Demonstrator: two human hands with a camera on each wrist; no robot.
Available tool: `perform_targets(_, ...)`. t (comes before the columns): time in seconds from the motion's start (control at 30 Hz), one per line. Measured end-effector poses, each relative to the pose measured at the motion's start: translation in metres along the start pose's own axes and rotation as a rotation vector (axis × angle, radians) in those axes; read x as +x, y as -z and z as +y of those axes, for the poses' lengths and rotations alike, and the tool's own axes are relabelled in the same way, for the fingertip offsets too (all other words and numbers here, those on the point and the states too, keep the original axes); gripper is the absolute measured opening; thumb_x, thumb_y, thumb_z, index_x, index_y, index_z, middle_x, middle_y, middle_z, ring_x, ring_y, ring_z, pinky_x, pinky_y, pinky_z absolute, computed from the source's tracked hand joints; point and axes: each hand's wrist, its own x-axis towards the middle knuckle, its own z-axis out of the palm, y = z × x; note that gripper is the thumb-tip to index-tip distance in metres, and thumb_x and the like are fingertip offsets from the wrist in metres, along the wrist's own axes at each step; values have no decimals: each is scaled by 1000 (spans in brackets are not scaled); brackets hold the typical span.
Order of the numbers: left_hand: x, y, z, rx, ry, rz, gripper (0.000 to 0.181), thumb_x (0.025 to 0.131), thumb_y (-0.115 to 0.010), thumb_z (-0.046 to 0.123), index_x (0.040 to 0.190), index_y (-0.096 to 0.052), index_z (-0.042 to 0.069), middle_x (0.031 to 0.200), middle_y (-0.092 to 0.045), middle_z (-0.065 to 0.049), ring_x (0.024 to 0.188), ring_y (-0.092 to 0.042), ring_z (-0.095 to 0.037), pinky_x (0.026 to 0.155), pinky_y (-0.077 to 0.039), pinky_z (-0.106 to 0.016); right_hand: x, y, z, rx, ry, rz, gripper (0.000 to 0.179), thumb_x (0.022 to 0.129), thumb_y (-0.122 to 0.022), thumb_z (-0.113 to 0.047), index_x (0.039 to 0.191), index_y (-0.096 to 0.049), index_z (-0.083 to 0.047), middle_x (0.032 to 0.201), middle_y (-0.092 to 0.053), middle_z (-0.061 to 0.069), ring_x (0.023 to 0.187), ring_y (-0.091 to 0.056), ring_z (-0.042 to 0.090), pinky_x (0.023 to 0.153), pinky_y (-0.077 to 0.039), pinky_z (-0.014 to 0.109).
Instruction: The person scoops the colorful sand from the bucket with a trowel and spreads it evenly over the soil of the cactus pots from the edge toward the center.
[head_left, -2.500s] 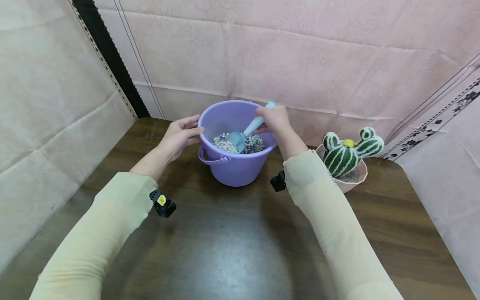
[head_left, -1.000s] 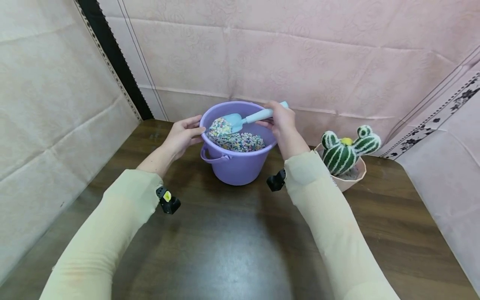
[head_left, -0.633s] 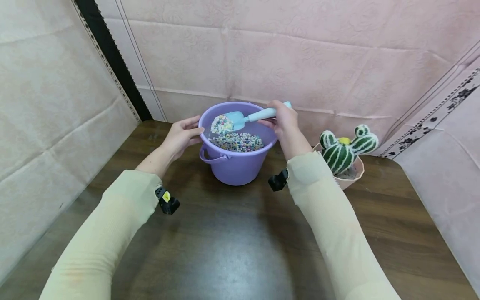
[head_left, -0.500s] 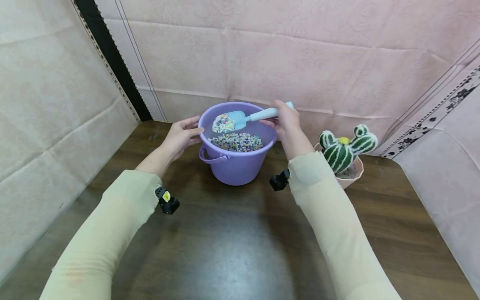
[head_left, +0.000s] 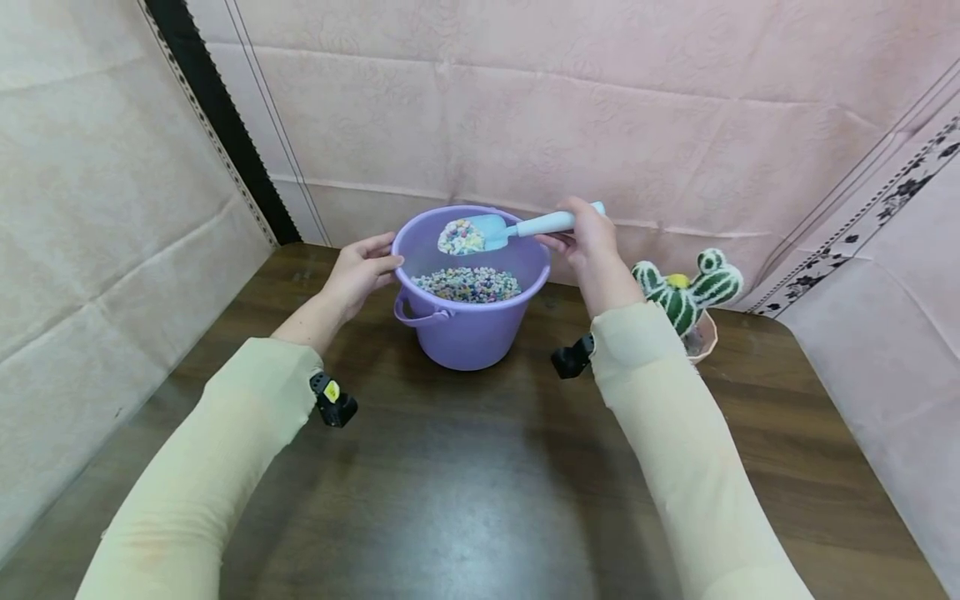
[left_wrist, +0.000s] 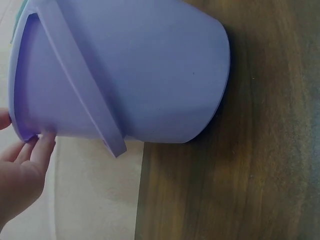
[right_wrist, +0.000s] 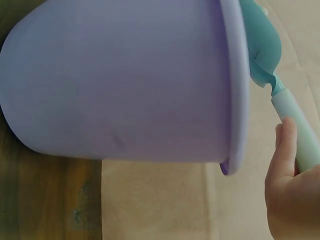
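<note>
A purple bucket stands upright on the table, with many small multicoloured pebbles in its bottom. My left hand pinches the bucket's left rim, thumb on the near side and fingers behind, as the left wrist view also shows. In my right hand is the handle of a light blue hand shovel. Its blade, heaped with pebbles, is over the bucket's mouth at about rim height. The right wrist view shows the underside of the shovel blade above the rim, with my fingers round the grip.
To the right, partly behind my right sleeve, a knitted cactus sits in a pale pink pot. The bucket's handle hangs down at its front left. Pale patterned cloth walls in the wooden table behind and at both sides.
The shovel came up out of the pebbles with a load and has risen and shifted right with my right hand. My left hand keeps its place at the rim.
</note>
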Motion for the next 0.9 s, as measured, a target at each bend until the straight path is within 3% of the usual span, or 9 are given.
perform_targets(0.1,-2,-2,0,94,-40,55,58,92,-55,8,145,-31,4,147,-38,-17,133,-41,-27,109,-39,-34,-1,7,-5,12,-18,10,51,87,-56,-6,133,-36,-14,108,-51,11,97,-58,27,74,-59,35)
perform_targets(0.2,-5,-2,1,158,-93,94,59,91,-58,9,144,-33,5,146,-39,-17,134,-39,-26,111,-36,-36,-3,12,-12,10,-20,7,38,87,-54,-6,123,-42,-11,104,-51,11,96,-58,24,84,-55,35)
perform_targets(0.3,-6,-5,6,162,-136,105,59,90,-60,9,143,-35,6,146,-40,-17,134,-40,-26,111,-36,-37,-5,16,-21,20,-20,16,22,87,-53,-7,107,-45,-10,97,-50,9,92,-57,23,77,-58,34)
perform_targets(0.43,-5,-13,17,159,-170,121,56,88,-62,10,140,-41,6,144,-43,-15,132,-42,-25,110,-37,-34,-8,21,-35,65,-33,42,19,86,-56,-7,102,-46,-12,99,-51,9,98,-57,23,60,-60,33)
perform_targets(0.63,-5,-30,35,144,-222,113,55,86,-64,9,137,-45,5,143,-44,-14,133,-40,-25,111,-36,-32,-9,32,-57,141,-55,61,14,86,-57,-7,95,-47,-12,105,-50,9,109,-55,24,68,-60,36)
perform_targets(0.9,-7,-66,59,136,-261,44,53,86,-66,11,136,-48,10,139,-50,-8,128,-47,-21,107,-40,-33,-13,49,-81,196,-60,99,11,85,-59,-6,89,-49,-10,99,-52,8,94,-57,22,61,-60,37)
